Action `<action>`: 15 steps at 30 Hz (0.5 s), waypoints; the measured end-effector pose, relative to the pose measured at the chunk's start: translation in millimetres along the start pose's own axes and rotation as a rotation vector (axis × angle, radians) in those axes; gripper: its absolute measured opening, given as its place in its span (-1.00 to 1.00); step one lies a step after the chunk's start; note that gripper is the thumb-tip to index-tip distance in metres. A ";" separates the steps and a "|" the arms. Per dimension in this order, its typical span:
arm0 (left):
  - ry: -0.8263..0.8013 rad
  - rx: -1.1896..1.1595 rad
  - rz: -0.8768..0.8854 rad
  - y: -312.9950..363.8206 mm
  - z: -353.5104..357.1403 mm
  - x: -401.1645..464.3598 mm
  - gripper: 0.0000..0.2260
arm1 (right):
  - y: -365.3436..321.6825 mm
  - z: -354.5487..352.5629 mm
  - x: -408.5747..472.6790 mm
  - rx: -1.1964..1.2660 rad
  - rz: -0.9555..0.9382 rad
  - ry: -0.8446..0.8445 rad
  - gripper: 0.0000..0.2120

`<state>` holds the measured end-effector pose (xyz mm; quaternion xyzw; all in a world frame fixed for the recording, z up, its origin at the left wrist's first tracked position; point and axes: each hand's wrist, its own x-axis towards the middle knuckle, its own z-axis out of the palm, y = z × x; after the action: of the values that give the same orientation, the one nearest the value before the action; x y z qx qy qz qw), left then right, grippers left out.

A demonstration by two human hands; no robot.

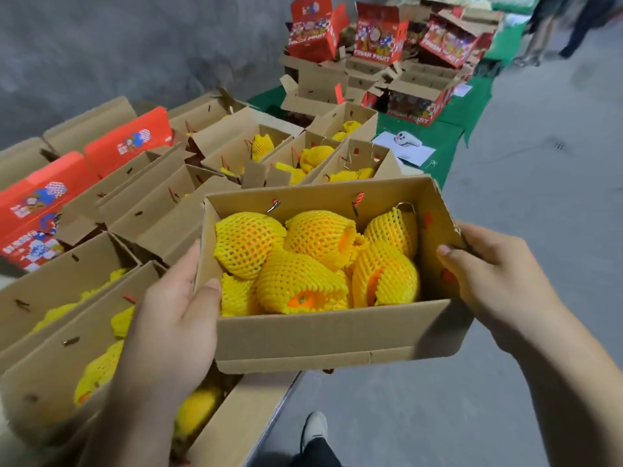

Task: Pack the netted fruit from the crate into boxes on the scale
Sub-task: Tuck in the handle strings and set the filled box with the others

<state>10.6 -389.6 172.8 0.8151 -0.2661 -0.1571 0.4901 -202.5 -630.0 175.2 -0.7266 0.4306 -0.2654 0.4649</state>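
I hold an open cardboard box (323, 332) in mid-air over the table's edge. Several oranges in yellow foam netting (313, 257) fill it. My left hand (172, 318) grips the box's left end, thumb over the rim. My right hand (492, 274) grips the right end, thumb hooked on the flap. No scale and no crate show in this view.
Rows of open cardboard boxes (141, 210) with netted fruit cover the table at left and behind. Red printed boxes (43, 203) lie at far left, more are stacked on a green cloth (448, 133) at the back. Grey floor and my shoe (314, 429) lie to the right and below.
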 end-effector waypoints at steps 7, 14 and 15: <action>-0.089 0.048 0.065 52.9 68.3 121.1 -0.51 | 9.6 -33.5 95.6 0.018 0.023 0.163 -0.61; -0.052 0.037 0.078 90.7 160.6 203.2 -0.46 | 44.2 -73.3 203.1 0.042 0.009 0.182 -0.64; -0.047 0.044 0.087 95.4 176.9 216.6 -0.45 | 51.2 -80.6 221.9 0.060 0.014 0.178 -0.64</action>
<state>67.8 -679.5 174.9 0.8095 -0.3158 -0.1488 0.4720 -177.0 -869.8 160.1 -0.6829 0.4674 -0.3384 0.4480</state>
